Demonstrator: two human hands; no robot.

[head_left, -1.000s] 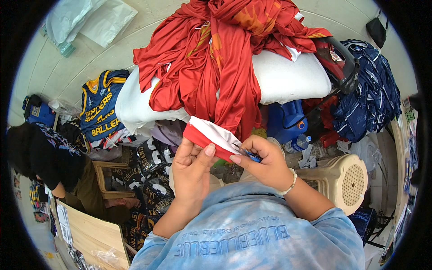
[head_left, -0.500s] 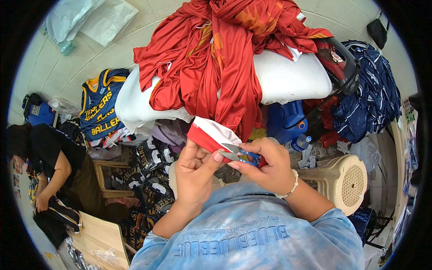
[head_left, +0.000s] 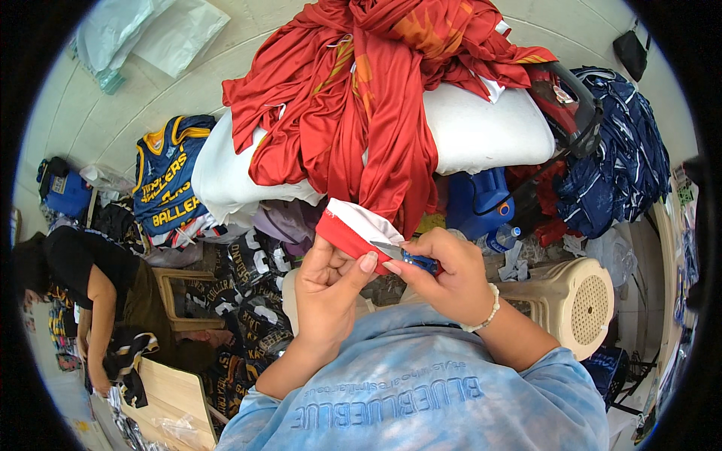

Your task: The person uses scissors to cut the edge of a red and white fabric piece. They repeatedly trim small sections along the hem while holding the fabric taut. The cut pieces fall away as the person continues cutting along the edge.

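So the red-and-white cloth piece (head_left: pixel 352 227) is up in the air between both hands, in front of the wearer's torso. Left hand (head_left: pixel 329 282) has it pinched, thumb on the red side and fingers behind, I'd guess so the edge sits steady. Right hand (head_left: pixel 450 272) is wrapped around blue-handled scissors (head_left: pixel 416 261), blades lying along the cloth on the 4 o'clock side. Can't tell if they're biting anything. Thumbs sit close together, probably for fine control.

Going by a clock centred on that piece: 12 is a big heap of red garments (head_left: pixel 376 135) draped over a white padded counter (head_left: pixel 489 131), with what looks like an iron (head_left: pixel 562 109) at 2. Blue jug (head_left: pixel 481 199) and a dark blue garment heap (head_left: pixel 613 154) are between 2 and 3, beige stool (head_left: pixel 589 310) at 4. Wooden board (head_left: pixel 169 398) around 8, co-worker (head_left: pixel 86 267) bent over near 9, navy-and-yellow jersey (head_left: pixel 171 177) about 10. Pretty packed room, pale tiles up top.
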